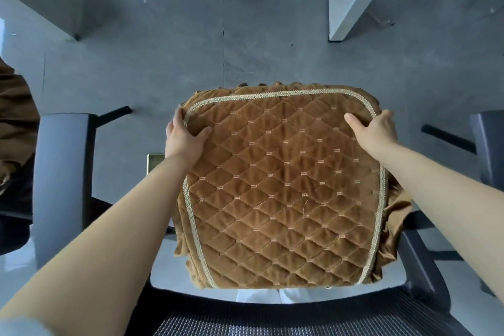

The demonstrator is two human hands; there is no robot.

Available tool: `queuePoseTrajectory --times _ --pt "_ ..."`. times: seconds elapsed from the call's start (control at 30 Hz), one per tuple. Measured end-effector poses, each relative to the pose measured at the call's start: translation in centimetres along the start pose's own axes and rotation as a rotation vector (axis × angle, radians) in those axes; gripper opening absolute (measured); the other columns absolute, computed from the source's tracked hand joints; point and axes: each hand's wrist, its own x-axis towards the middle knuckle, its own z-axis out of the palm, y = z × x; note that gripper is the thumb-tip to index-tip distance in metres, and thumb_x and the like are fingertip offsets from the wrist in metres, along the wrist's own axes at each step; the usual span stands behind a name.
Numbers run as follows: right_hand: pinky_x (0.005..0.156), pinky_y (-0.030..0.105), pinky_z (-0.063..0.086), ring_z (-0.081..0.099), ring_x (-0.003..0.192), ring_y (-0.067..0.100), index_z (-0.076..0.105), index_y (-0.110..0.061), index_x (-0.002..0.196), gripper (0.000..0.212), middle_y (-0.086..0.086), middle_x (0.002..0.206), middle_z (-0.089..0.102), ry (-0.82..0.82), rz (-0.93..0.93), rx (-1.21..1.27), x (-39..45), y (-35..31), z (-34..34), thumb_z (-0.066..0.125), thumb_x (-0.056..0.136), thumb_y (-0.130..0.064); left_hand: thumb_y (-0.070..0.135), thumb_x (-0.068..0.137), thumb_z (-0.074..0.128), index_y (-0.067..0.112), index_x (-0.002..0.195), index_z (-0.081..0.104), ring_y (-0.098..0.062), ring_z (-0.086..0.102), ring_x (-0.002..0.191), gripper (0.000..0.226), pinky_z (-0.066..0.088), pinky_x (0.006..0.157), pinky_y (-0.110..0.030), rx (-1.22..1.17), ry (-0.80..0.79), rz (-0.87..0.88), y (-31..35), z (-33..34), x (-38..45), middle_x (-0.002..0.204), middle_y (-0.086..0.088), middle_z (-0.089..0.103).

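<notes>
**Snugly Over the Seat: Quilted Cover Gripped at Both Far Corners**

Seen from above, a brown quilted seat cover [283,185] lies stretched across the seat of an office chair [421,270], with two bare hands on its far corners. The left hand [185,136] grips the far left corner, thumb flat on the top face and fingers curled over the edge. The right hand [377,131] matches it at the far right corner, thumb on top and fingers wrapped out of sight behind the rim.

The cover looks light and soft, a velvety pile stitched into padded diamonds with small pale bars at the crossings. It should bend and bunch easily rather than hold a shape of its own. A pale woven braid [272,94] traces the rounded outline of the top panel, and a thinner gathered skirt [395,213] hangs in loose folds on the right side.

The pile offers good friction, so slipping seems unlikely. The firmest hold is probably along the braided seam at the corners, where the padding ends and the skirt can be tugged down.

Nearest the camera sits the chair's black mesh backrest [272,322], with a dark armrest [62,172] to the left. Below is a smooth grey floor [191,49], and more brown cloth [16,117] shows at the left edge.
</notes>
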Motion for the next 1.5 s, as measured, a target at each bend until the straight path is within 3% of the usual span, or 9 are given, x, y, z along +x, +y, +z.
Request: queuePoseTrajectory --times 0.27,0.37,0.43,0.53,0.7,0.87,1.07,1.37,1.5 --pt "0.105 0.047 0.040 0.043 0.129 0.042 0.025 0.004 0.142 0.077 0.025 0.141 0.041 -0.102 -0.056 -0.140 -4.6 1.9 -2.2 0.065 0.088 -0.035 0.036 0.092 0.056 0.023 0.156 -0.007 -0.035 -0.003 0.150 0.091 0.008 0.121 -0.048 0.248 -0.116 -0.083 -0.7 2.2 -8.1 0.164 -0.004 -0.010" --pt "0.104 0.048 0.041 0.045 0.128 0.041 0.020 0.001 0.146 0.080 0.024 0.142 0.043 -0.162 -0.096 -0.131 -8.3 2.5 -3.4 0.063 0.089 -0.035 0.030 0.090 0.056 0.025 0.156 -0.005 -0.036 0.022 0.146 0.090 0.025 0.117 -0.051 0.161 -0.226 -0.085 0.1 1.8 -12.3 0.164 -0.007 0.011" --pt "0.107 0.046 0.036 0.043 0.132 0.039 0.021 -0.002 0.148 0.080 0.021 0.146 0.042 -0.202 -0.150 -0.096 -12.2 2.1 -5.5 0.064 0.089 -0.034 0.026 0.089 0.056 0.033 0.154 -0.006 -0.035 0.056 0.120 0.090 0.050 0.096 -0.048 0.034 -0.255 -0.111 1.1 0.2 -16.4 0.152 -0.010 0.039" --pt "0.112 0.042 0.029 0.036 0.139 0.033 0.019 -0.005 0.151 0.074 0.015 0.153 0.035 -0.282 -0.201 -0.049 -18.5 1.4 -8.3 0.059 0.094 -0.032 0.020 0.095 0.054 0.034 0.155 -0.003 -0.024 0.066 0.084 0.084 0.054 0.066 -0.032 -0.067 -0.231 -0.112 2.4 -2.2 -23.1 0.137 -0.011 0.054" --pt "0.112 0.042 0.031 0.043 0.135 0.028 0.023 -0.013 0.150 0.063 0.006 0.149 0.044 -0.343 -0.340 0.011 -29.5 -0.5 -13.4 0.050 0.098 -0.037 0.029 0.095 0.058 0.034 0.155 0.012 -0.018 0.058 0.118 0.076 0.052 0.096 -0.040 -0.258 -0.167 -0.075 3.1 -8.0 -33.2 0.143 -0.001 0.053" --pt "0.109 0.036 0.036 0.045 0.132 0.021 0.026 -0.023 0.148 0.057 -0.003 0.147 0.043 -0.382 -0.537 0.059 -39.5 -2.3 -16.8 0.048 0.098 -0.038 0.026 0.098 0.054 0.027 0.137 0.050 0.000 0.061 0.098 0.039 0.044 0.073 -0.007 -0.446 0.049 0.002 1.9 -15.0 -42.2 0.118 0.009 0.065" --pt "0.103 0.023 0.035 0.047 0.128 0.013 0.031 -0.027 0.144 0.053 -0.007 0.143 0.046 -0.438 -0.771 0.021 -50.2 -4.3 -16.6 0.053 0.096 -0.036 0.021 0.096 0.057 0.030 0.116 0.061 -0.004 0.065 0.098 0.022 0.052 0.085 -0.026 -0.572 0.333 -0.043 -5.6 -21.7 -50.3 0.105 0.014 0.072" --pt "0.093 0.014 0.036 0.051 0.123 0.012 0.033 -0.027 0.143 0.050 -0.007 0.139 0.051 -0.566 -0.972 -0.079 -65.5 -8.1 -8.9 0.053 0.097 -0.031 0.015 0.093 0.061 0.028 0.109 0.064 0.008 0.064 0.085 0.021 0.043 0.068 -0.004 -0.664 0.610 -0.148 -20.7 -31.0 -56.9 0.090 0.014 0.072" --pt "0.087 0.017 0.033 0.049 0.124 0.014 0.034 -0.024 0.141 0.046 -0.004 0.138 0.050 -0.620 -1.000 -0.102 -71.3 -9.8 -5.1 0.051 0.098 -0.029 0.016 0.092 0.062 0.037 0.101 0.063 0.008 0.064 0.084 0.022 0.044 0.069 -0.006 -0.667 0.657 -0.170 -26.6 -35.8 -58.5 0.090 0.011 0.074"
